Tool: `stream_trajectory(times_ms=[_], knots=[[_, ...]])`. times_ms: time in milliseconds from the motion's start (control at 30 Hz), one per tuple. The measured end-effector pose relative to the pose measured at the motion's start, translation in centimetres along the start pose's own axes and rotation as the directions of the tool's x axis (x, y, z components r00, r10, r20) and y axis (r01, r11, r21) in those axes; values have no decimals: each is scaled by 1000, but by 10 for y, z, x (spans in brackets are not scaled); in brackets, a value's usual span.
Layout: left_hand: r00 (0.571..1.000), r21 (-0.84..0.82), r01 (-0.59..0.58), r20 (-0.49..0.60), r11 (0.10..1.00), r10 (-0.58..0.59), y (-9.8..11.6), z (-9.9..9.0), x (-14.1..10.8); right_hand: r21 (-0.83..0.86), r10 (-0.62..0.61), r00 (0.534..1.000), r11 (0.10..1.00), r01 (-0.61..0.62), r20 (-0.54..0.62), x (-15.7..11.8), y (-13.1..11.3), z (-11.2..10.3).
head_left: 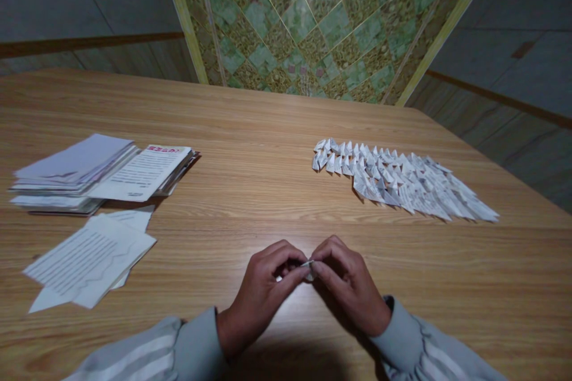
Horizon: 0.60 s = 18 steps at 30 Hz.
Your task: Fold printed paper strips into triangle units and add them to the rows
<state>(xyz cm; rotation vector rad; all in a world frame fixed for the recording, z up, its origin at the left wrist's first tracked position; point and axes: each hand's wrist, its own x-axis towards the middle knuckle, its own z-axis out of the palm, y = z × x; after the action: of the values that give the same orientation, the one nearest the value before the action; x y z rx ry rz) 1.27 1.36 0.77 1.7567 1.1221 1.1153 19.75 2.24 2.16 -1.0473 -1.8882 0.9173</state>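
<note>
Between the fingertips of both hands is a small piece of folded paper [309, 271], mostly hidden by the fingers. My left hand [270, 283] pinches it from the left with thumb and fingers. From the other side, my right hand [348, 283] pinches it the same way, the fingertips of the two hands almost touching. Both hands are held just over the front middle of the table. Farther back on the right lie rows of folded paper pieces [393, 178], white with printing and pointed tips, packed close together.
On the left of the wooden table [241, 190] sits a stack of papers [74, 164] beside a printed sheet [143, 172] with red characters on top. Several loose lined sheets [89, 256] lie in front of it. A green tiled wall panel [304, 18] stands behind the table.
</note>
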Motion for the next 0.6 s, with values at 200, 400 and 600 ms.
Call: stream_trajectory(times_ms=[200,400,600], knots=[[995,-87,100,31,991,-98,-2,1,0,-15,55,998,998,-55,-9,-2,3,3],[985,-127,172,48,977,-167,-2,2,0,84,159,987,984,-159,4,-2,6,6],[985,-184,173,44,968,-167,4,1,1,109,172,985,979,-171,3,-5,3,8]])
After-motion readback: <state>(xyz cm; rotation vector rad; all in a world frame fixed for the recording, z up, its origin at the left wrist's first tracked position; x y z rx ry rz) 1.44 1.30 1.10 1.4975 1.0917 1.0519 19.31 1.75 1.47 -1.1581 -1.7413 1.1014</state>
